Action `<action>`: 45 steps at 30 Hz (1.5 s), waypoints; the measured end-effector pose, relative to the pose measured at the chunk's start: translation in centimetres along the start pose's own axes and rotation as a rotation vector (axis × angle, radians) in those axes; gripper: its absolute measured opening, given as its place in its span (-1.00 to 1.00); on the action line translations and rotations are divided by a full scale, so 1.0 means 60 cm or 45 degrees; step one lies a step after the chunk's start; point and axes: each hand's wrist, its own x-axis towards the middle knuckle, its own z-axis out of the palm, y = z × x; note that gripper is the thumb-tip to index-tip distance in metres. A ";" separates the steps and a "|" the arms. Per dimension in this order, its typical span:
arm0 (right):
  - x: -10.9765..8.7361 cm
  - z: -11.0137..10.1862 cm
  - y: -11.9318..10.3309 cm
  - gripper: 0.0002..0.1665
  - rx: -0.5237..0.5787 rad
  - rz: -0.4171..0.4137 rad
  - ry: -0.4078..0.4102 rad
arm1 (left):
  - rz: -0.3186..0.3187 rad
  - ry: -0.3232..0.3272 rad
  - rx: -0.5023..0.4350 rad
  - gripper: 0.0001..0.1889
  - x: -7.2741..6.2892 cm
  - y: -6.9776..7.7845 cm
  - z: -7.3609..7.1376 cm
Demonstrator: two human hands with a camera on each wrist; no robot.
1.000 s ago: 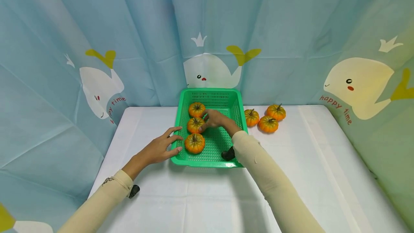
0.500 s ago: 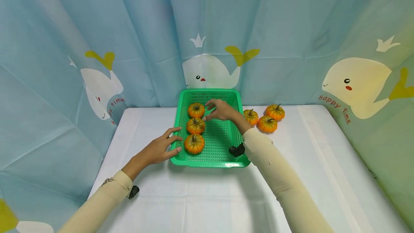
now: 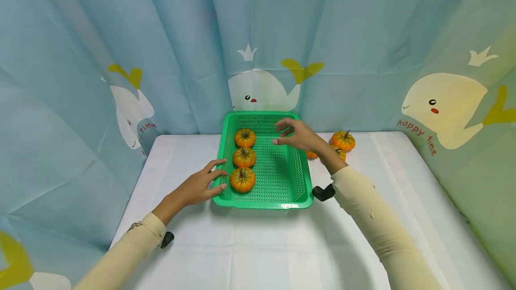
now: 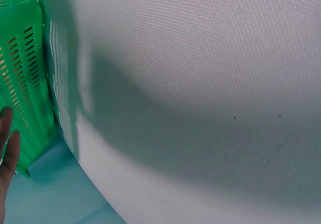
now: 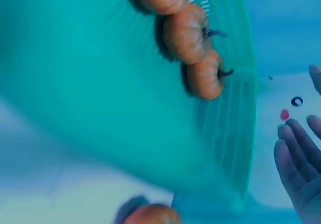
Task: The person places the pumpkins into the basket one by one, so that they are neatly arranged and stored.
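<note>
A green plastic basket (image 3: 264, 205) stands on the white table, with three small orange pumpkins in a row along its left side: a back one (image 3: 245, 138), a middle one (image 3: 244, 157) and a front one (image 3: 242, 180). My left hand (image 3: 200, 185) has its fingers spread at the basket's left rim; fingers (image 4: 11, 148) show beside the slotted wall in the left wrist view. Over the basket's right part hovers my right hand (image 3: 300, 134), fingers loosely bent and holding nothing. In the right wrist view that hand (image 5: 301, 171) is at the right edge, away from the pumpkins.
More pumpkins lie on the table right of the basket, such as the rear one (image 3: 343, 140); my right forearm partly covers the others. A blue curtain (image 3: 350, 48) with whale prints hangs directly behind the table. Dark wrist devices (image 3: 324, 192) stick out from both sleeves.
My right hand has let go of the middle pumpkin and moved right and up toward the basket's right side. The left hand and the pumpkins stay where they were.
</note>
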 end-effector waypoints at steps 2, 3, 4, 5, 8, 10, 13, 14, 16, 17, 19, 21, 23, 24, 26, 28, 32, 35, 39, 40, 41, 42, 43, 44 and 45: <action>-0.017 -0.008 0.012 -0.29 -0.009 0.001 0.035 | 0.004 -0.003 0.002 -0.54 0.000 0.000 0.001; -0.026 -0.013 0.018 -0.30 -0.007 0.002 0.051 | 0.003 -0.007 0.000 -0.54 0.001 0.000 0.002; -0.035 -0.017 0.024 -0.30 -0.006 0.003 0.068 | 0.004 -0.010 0.000 -0.53 0.001 -0.001 0.002; -0.045 -0.021 0.029 -0.31 0.000 0.004 0.087 | 0.002 -0.012 0.002 -0.53 0.001 -0.001 0.003; -0.070 -0.033 0.048 -0.31 0.018 0.008 0.138 | -0.003 -0.012 0.008 -0.53 0.000 -0.001 0.003; -0.085 -0.042 0.061 -0.31 0.017 0.020 0.175 | -0.003 -0.009 0.004 -0.54 0.000 0.000 0.002; -0.104 -0.055 0.080 -0.31 0.007 0.039 0.224 | -0.005 -0.005 0.000 -0.54 0.000 0.001 0.000; -0.110 -0.059 0.086 -0.30 -0.004 0.051 0.238 | -0.005 -0.004 -0.002 -0.54 0.000 0.001 -0.001; -0.121 -0.066 0.100 -0.29 -0.038 0.088 0.263 | -0.004 0.000 0.004 -0.54 0.000 0.001 -0.001; -0.126 -0.069 0.107 -0.28 -0.055 0.107 0.273 | 0.000 0.004 0.016 -0.54 -0.001 0.001 -0.001; -0.135 -0.073 0.121 -0.25 -0.083 0.159 0.289 | 0.007 0.010 0.026 -0.54 -0.001 0.001 -0.001; -0.144 -0.076 0.135 -0.23 -0.110 0.206 0.306 | 0.015 0.017 0.034 -0.55 -0.001 0.001 -0.001; -0.151 -0.077 0.149 -0.23 -0.119 0.249 0.322 | 0.023 0.023 0.037 -0.55 -0.001 0.001 -0.001; -0.154 -0.078 0.155 -0.24 -0.125 0.265 0.332 | 0.023 0.024 0.034 -0.56 0.000 0.001 -0.002; -0.159 -0.078 0.169 -0.24 -0.137 0.290 0.353 | 0.021 0.023 0.032 -0.55 -0.001 0.002 -0.002; -0.163 -0.079 0.180 -0.22 -0.152 0.315 0.371 | 0.017 0.022 0.030 -0.55 -0.001 0.002 -0.001; -0.169 -0.078 0.201 -0.13 -0.211 0.390 0.391 | 0.011 0.020 0.027 -0.55 -0.002 0.003 0.000; -0.171 -0.077 0.217 -0.09 -0.237 0.448 0.372 | 0.009 0.022 0.029 -0.54 -0.002 0.002 0.000; -0.173 -0.072 0.238 -0.06 -0.264 0.492 0.323 | 0.013 0.025 0.032 -0.55 -0.002 0.002 -0.001; -0.173 -0.070 0.243 -0.06 -0.272 0.502 0.312 | 0.015 0.027 0.029 -0.55 -0.001 0.002 0.000; -0.173 -0.068 0.247 -0.06 -0.275 0.512 0.302 | 0.016 0.028 0.028 -0.55 -0.001 0.002 0.000; -0.173 -0.067 0.251 -0.05 -0.279 0.524 0.293 | 0.017 0.029 0.025 -0.55 -0.001 0.002 0.000; -0.173 -0.065 0.254 -0.05 -0.279 0.533 0.285 | 0.017 0.030 0.023 -0.55 -0.001 0.001 0.000; -0.172 -0.063 0.256 -0.04 -0.277 0.547 0.281 | 0.017 0.029 0.022 -0.55 0.000 0.002 0.000; -0.172 -0.062 0.257 -0.04 -0.274 0.559 0.277 | 0.018 0.029 0.022 -0.55 0.000 0.002 0.000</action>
